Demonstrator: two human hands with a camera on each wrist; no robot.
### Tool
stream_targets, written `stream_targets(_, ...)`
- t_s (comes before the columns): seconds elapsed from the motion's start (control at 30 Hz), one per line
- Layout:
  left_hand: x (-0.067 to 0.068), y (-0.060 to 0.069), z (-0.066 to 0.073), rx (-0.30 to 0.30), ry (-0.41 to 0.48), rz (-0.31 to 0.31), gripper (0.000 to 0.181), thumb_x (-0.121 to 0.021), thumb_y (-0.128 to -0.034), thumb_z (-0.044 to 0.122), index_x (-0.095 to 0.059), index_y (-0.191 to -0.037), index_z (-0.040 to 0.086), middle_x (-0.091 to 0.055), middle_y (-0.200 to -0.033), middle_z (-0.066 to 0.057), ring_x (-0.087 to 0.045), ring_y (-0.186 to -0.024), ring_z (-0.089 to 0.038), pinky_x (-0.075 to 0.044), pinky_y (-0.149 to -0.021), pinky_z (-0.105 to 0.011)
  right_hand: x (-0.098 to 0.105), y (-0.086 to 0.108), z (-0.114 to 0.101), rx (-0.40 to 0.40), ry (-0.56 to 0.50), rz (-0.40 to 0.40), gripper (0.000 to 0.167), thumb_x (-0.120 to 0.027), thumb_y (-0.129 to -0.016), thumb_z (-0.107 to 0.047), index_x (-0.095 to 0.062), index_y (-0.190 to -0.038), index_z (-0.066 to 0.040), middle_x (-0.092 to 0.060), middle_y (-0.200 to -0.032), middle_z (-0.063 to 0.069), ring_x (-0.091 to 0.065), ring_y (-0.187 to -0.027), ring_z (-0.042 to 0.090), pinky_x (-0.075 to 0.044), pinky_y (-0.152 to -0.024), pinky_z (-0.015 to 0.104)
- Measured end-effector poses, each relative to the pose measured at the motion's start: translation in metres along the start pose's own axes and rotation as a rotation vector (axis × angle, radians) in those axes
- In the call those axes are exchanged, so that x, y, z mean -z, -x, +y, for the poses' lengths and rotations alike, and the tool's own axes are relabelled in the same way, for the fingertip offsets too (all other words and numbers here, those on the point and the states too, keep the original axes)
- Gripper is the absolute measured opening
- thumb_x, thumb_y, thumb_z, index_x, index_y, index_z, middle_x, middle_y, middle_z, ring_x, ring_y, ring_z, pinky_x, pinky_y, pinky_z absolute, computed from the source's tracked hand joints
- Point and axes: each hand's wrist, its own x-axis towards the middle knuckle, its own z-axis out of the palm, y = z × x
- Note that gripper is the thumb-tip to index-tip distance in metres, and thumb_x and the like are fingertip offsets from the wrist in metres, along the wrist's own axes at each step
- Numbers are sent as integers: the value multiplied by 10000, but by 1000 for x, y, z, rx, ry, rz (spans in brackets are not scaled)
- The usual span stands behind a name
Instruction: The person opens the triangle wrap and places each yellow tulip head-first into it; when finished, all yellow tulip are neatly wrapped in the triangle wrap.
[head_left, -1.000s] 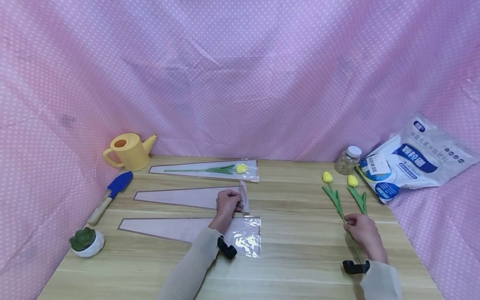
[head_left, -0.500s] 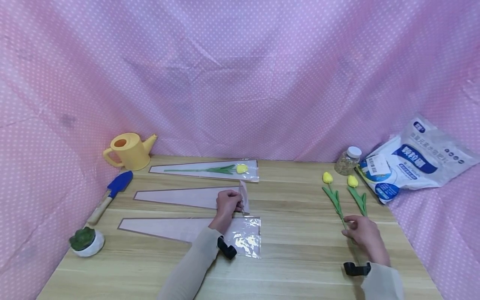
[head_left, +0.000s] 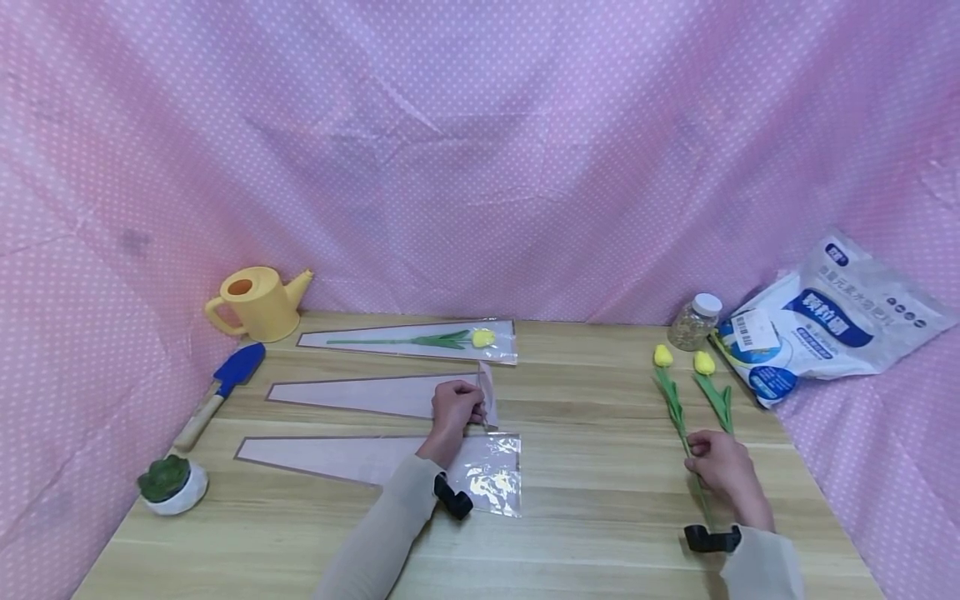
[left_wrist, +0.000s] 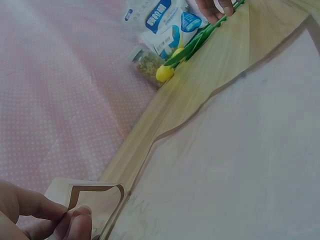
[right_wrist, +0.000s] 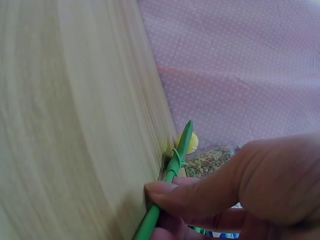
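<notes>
In the head view my left hand (head_left: 456,408) pinches the lifted wide end of the middle tapered flower sleeve (head_left: 352,393). The left wrist view shows the sleeve's brown-bordered edge (left_wrist: 97,188) folded up at the fingertips. On the right, my right hand (head_left: 726,468) pinches the green stem of a yellow tulip (head_left: 673,408) between thumb and fingers. A second yellow tulip (head_left: 704,363) lies just right of it, its lower stem hidden by that hand. The far sleeve (head_left: 506,350) has a yellow tulip (head_left: 483,337) inside. My left forearm crosses the near sleeve (head_left: 315,456).
At the left stand a yellow watering can (head_left: 262,304) and a potted succulent (head_left: 174,485), with a blue trowel (head_left: 238,365) between them. A lidded jar (head_left: 693,323) and a printed white bag (head_left: 817,321) are at the back right. Pink dotted cloth (head_left: 480,167) hangs behind the table.
The pinched tulip's head has swung slightly right, toward the second tulip, and its leaves have turned. My right hand has shifted slightly on the stem. The left hand stays still.
</notes>
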Motion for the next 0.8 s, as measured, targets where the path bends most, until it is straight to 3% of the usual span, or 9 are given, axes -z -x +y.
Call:
stream_targets(0.13, 0, 0, 0, -2, 12, -3, 90, -655, -848, -33, -711, -913, -60, -678, -637, -62, -625, -505, -106, -536, -471, -213, 0, 2, 2, -43, -135, -22, 426, -692, -831, 4, -575, -1215, 145, -661, -1019, 246, -627, -796, 197, -560, -604, 302)
stream_targets(0.33, 1, 0, 0, -11, 5, -5, 92, -656, -855, -26, -714, -919, -56, -684, -649, -62, -629, -513, -106, -542, -481, -212, 1, 1, 2, -119, -425, -111, 570, -636, -908, 4, -395, -1399, 167, -580, -1226, 319, -638, -822, 74, -598, -680, 306)
stream_targets(0.4, 1, 0, 0, -13, 5, -3, 91, -655, -855, -27, -714, -916, -58, -681, -643, -61, -627, -510, -106, -542, -480, -214, 1, 1, 2, -106, -500, -130, 587, -627, -923, 0, -359, -1413, 181, -626, -1174, 248, -642, -818, 32, -600, -682, 299)
stream_targets(0.57, 1, -1, -1, -19, 2, -5, 87, -654, -854, -27, -713, -910, -60, -682, -641, -64, -627, -508, -106, -542, -478, -220, -3, 0, 4, -73, -652, -179, 629, -614, -946, -16, -290, -1439, 202, -669, -994, -93, -658, -811, -19, -607, -681, 278)
stream_targets(0.8, 1, -2, -2, -15, -1, -4, 79, -656, -853, -25, -711, -902, -53, -687, -651, -67, -633, -516, -109, -550, -486, -229, -8, -3, 4, -7, -771, -231, 672, -606, -948, 7, -220, -1454, 222, -691, -952, -157, -696, -832, 2, -620, -724, 280)
